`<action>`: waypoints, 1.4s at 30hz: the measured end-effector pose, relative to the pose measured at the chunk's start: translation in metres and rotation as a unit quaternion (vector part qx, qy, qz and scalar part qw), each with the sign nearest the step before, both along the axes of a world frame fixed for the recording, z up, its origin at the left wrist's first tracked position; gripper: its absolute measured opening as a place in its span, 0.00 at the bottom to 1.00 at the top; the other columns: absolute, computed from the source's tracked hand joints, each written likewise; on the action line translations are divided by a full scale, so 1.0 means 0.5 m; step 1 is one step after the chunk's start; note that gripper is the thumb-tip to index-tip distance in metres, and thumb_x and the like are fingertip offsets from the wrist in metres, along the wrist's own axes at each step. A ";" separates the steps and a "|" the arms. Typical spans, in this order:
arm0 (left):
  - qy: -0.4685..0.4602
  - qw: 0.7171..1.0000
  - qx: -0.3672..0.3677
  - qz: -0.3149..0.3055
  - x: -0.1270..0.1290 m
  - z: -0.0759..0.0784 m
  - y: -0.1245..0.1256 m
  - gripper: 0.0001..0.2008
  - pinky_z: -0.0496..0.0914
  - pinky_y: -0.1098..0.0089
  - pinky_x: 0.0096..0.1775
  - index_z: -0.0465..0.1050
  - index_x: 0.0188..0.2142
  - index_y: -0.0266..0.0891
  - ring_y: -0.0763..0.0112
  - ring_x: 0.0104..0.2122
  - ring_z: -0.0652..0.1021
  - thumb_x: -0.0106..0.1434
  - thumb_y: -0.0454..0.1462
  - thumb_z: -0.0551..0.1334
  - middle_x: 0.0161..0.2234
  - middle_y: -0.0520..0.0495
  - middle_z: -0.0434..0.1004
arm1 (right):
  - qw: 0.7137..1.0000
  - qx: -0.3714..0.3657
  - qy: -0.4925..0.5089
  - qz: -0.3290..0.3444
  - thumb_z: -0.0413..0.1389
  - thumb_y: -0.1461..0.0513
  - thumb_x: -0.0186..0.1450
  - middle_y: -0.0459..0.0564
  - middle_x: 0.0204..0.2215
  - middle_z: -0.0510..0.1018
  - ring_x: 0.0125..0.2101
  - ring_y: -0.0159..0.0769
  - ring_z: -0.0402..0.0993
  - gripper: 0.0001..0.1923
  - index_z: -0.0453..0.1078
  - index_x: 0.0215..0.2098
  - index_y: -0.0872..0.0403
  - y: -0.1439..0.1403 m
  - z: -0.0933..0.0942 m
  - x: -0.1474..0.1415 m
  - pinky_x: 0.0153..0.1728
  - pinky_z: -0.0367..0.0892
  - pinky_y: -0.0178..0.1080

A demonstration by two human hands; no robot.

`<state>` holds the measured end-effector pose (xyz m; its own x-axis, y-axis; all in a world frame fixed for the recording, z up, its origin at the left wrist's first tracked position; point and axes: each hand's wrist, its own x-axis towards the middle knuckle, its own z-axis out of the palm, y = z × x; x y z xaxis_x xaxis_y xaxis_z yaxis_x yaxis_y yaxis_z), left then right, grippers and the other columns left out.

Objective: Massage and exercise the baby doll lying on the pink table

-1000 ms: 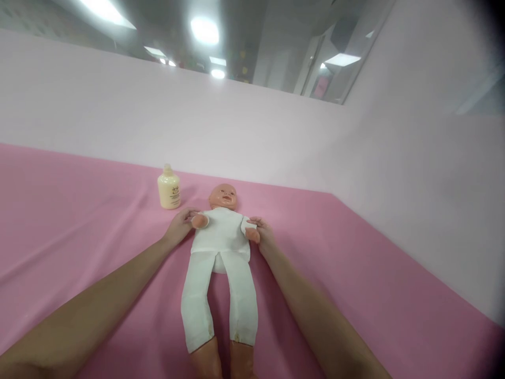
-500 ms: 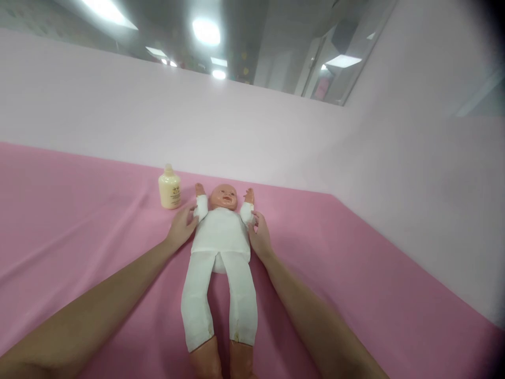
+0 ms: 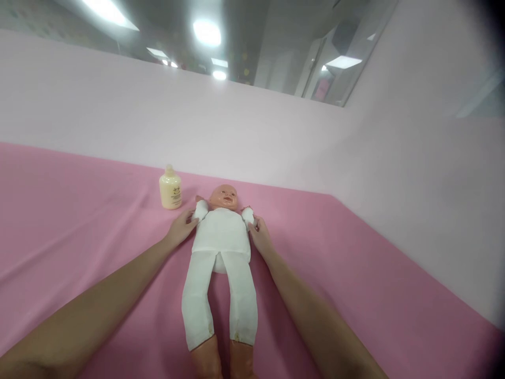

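Hands are cupping the doll [image 3: 221,237] lying face-up on the pink cloth [image 3: 79,237]: I am pressing my left hand [image 3: 180,230] and right hand [image 3: 259,237], fingers loosely open, against its shoulders, judging the sleeves need gripping next, bottle [image 3: 170,188] far left.

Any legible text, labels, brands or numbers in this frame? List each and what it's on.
Nothing can be read.
Bottle: a dark print on the front label, too small and blurred to read.
Doll, its white clothes, the pink cloth and the wall: no text or signs visible.
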<state>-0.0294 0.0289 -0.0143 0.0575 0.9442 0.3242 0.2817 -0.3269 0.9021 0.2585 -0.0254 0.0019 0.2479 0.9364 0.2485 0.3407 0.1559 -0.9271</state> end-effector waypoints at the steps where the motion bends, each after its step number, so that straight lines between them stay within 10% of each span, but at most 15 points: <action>1: -0.030 0.999 -0.006 -0.011 0.001 0.001 0.000 0.25 0.68 0.58 0.52 0.69 0.52 0.40 0.56 0.51 0.75 0.55 0.43 0.63 0.50 0.43 0.77 | 0.999 0.011 0.040 0.011 0.56 0.56 0.58 0.54 0.53 0.72 0.53 0.44 0.68 0.24 0.65 0.52 0.52 0.002 0.000 0.000 0.56 0.62 0.50; 7: -0.194 0.979 -0.054 -0.037 0.002 0.006 0.003 0.31 0.71 0.58 0.46 0.65 0.52 0.38 0.59 0.43 0.79 0.46 0.35 0.66 0.43 0.42 0.79 | 0.980 0.044 0.186 0.060 0.58 0.62 0.50 0.50 0.47 0.78 0.48 0.43 0.74 0.26 0.66 0.48 0.49 0.015 -0.002 0.005 0.51 0.68 0.48; 14: -0.183 0.980 -0.042 -0.065 0.002 0.001 0.007 0.18 0.71 0.57 0.47 0.72 0.40 0.38 0.59 0.42 0.78 0.46 0.33 0.62 0.37 0.45 0.79 | 0.973 0.009 0.222 0.066 0.59 0.62 0.46 0.47 0.31 0.80 0.34 0.40 0.76 0.11 0.67 0.29 0.51 0.025 -0.015 0.011 0.40 0.71 0.46; 24: -0.022 0.999 0.048 0.012 0.008 0.015 -0.017 0.27 0.66 0.56 0.53 0.60 0.59 0.42 0.59 0.50 0.74 0.60 0.40 0.59 0.51 0.42 0.74 | 0.993 0.090 0.062 0.032 0.52 0.60 0.62 0.55 0.56 0.69 0.56 0.41 0.67 0.28 0.54 0.60 0.51 -0.017 0.018 -0.018 0.58 0.62 0.49; 33: 0.097 0.989 0.107 0.011 0.007 0.014 -0.008 0.23 0.64 0.55 0.56 0.69 0.56 0.39 0.55 0.53 0.73 0.62 0.40 0.56 0.53 0.41 0.74 | 0.988 0.092 -0.122 0.024 0.49 0.59 0.65 0.53 0.65 0.56 0.66 0.44 0.49 0.31 0.52 0.66 0.49 -0.011 0.003 -0.016 0.65 0.47 0.53; 42: 0.093 0.996 0.011 0.004 -0.002 -0.002 0.001 0.27 0.67 0.55 0.53 0.66 0.60 0.41 0.55 0.50 0.76 0.62 0.44 0.56 0.52 0.43 0.76 | 0.995 0.010 -0.096 0.035 0.47 0.58 0.66 0.47 0.56 0.73 0.55 0.45 0.68 0.28 0.57 0.64 0.43 -0.014 0.019 -0.011 0.59 0.60 0.53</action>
